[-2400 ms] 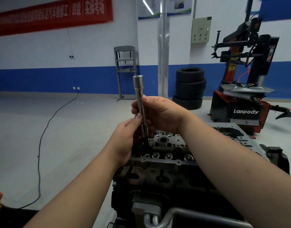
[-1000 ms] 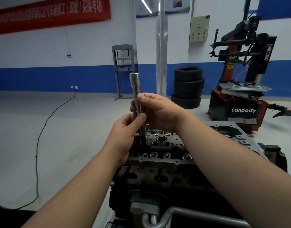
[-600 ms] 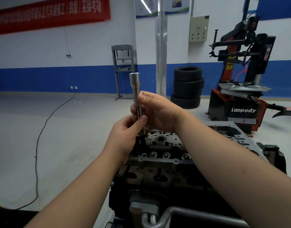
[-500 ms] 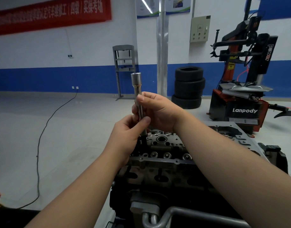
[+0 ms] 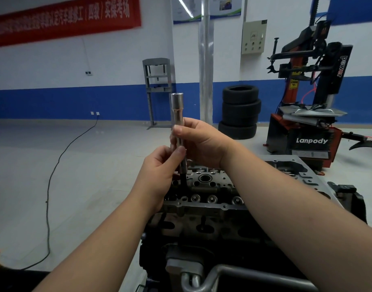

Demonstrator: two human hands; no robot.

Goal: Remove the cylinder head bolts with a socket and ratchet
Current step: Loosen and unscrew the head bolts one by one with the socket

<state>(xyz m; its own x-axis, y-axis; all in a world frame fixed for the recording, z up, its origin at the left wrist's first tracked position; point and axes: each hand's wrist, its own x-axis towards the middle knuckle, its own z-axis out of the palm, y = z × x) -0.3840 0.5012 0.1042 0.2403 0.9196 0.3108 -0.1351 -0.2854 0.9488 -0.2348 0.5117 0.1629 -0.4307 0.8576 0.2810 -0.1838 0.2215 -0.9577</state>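
Barely shifted since earlier: long socket (image 5: 177,110) upright above cylinder head (image 5: 204,186), dark shank below it, likely a bolt. Right hand (image 5: 202,142) fingers wrapped round the socket; left hand (image 5: 160,165) pinching lower down. Risk: shank slipping from a loose pinch, dropping onto the head.

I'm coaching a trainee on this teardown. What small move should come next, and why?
Probably lift the long chrome socket extension straight up: both the left hand and right hand grip it upright, its dark lower end still in the grey metal cylinder head.
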